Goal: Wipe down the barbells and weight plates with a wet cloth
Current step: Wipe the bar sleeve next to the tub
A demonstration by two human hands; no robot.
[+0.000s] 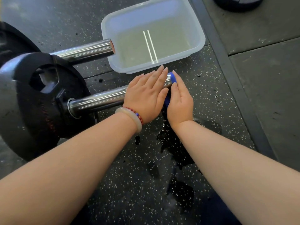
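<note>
Mostly the small blue wet cloth (172, 78) is hidden: only a strip of it shows between the two hands, at the tip of the near chrome barbell sleeve (100, 99). The left hand (146, 93) lies flat on top of that sleeve with its fingers straight and together, covering the end section. The right hand (179, 101) is also flat, with its fingers straight, and presses the cloth against the end face of the sleeve; its thumb cannot be seen. A pale bangle (129, 118) and a red bead bracelet (140, 118) sit on the left wrist.

The black rubber weight plate (32, 101) on this bar is cut off by the left edge. A second chrome sleeve (84, 49) lies behind, its end over the rim of the translucent white plastic tub (201, 41), which holds water. A dark round object (238, 4) at the top edge is too cropped to identify.

Dark wet patches (172, 143) mark the speckled rubber floor (219, 98) beneath the wrists. Open floor lies to the right of the hands.
</note>
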